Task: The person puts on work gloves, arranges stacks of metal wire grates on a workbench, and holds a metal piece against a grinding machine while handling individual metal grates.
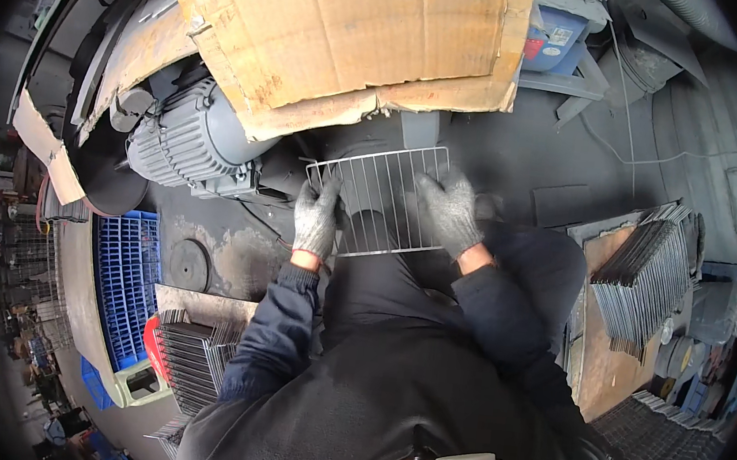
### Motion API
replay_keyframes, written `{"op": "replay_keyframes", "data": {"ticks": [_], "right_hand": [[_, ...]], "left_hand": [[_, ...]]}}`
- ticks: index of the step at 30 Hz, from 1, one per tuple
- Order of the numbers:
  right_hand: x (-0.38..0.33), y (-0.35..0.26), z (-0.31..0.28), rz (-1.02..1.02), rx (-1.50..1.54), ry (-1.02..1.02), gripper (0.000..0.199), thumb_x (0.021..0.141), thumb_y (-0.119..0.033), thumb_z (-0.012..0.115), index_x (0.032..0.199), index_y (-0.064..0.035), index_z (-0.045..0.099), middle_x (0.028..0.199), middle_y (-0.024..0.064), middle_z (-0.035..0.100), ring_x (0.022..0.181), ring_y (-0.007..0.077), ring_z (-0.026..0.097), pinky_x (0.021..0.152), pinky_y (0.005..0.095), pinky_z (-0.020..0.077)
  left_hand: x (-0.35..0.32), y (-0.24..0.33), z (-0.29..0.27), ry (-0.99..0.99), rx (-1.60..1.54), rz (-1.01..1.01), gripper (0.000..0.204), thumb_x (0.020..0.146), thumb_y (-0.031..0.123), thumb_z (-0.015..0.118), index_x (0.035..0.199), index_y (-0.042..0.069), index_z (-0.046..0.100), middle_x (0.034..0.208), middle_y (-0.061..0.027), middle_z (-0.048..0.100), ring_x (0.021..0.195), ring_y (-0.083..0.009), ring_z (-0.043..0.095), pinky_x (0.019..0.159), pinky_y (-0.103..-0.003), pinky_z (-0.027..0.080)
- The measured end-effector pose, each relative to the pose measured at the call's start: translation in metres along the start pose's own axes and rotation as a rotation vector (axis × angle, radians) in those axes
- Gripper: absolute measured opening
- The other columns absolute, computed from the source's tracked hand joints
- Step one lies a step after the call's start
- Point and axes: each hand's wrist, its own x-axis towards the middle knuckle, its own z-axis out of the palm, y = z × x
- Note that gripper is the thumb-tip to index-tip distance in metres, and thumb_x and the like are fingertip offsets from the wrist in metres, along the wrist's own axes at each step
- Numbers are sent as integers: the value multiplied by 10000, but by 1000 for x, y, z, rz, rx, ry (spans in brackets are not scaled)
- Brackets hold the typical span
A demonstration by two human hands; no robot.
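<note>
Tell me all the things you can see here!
wire rack: one, silver, held flat in front of the person
motor: one, grey, left of the rack
cardboard: one big sheet, brown, above the rack
crate: one, blue, far left
rack stacks: two, grey, one far right and one lower left
left hand: one, grey glove, on the rack's left edge
right hand: one, grey glove, on the rack's right side
</note>
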Motion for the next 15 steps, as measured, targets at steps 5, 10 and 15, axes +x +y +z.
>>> {"op": "replay_keyframes", "data": {"ticks": [5, 10, 15], "right_hand": [[-9, -50, -75, 1, 209, 2, 111, 982, -110, 713, 1020, -10, 743, 824, 26, 711, 752, 108, 638, 674, 291, 526], [6, -26, -79, -2, 257, 39, 124, 987, -76, 693, 1092, -12, 704, 863, 16, 691, 724, 95, 621, 630, 266, 508], [-6, -43, -5, 140, 227, -122, 82, 960, -124, 733, 963, -52, 693, 764, 10, 655, 615, 100, 569, 561, 289, 461]], "left_hand": [[-9, -9, 68, -90, 12, 46, 253, 1004, 277, 721, 983, 71, 576, 714, -19, 593, 520, -117, 518, 483, -298, 430], [-10, -10, 72, -37, 153, 126, 391, 974, 276, 746, 1132, -64, 635, 861, -91, 691, 755, -157, 617, 674, -343, 520], [-4, 0, 0, 44, -44, -6, 262, 1016, 275, 718, 939, 96, 541, 657, -14, 576, 458, -113, 513, 413, -281, 425]]}}
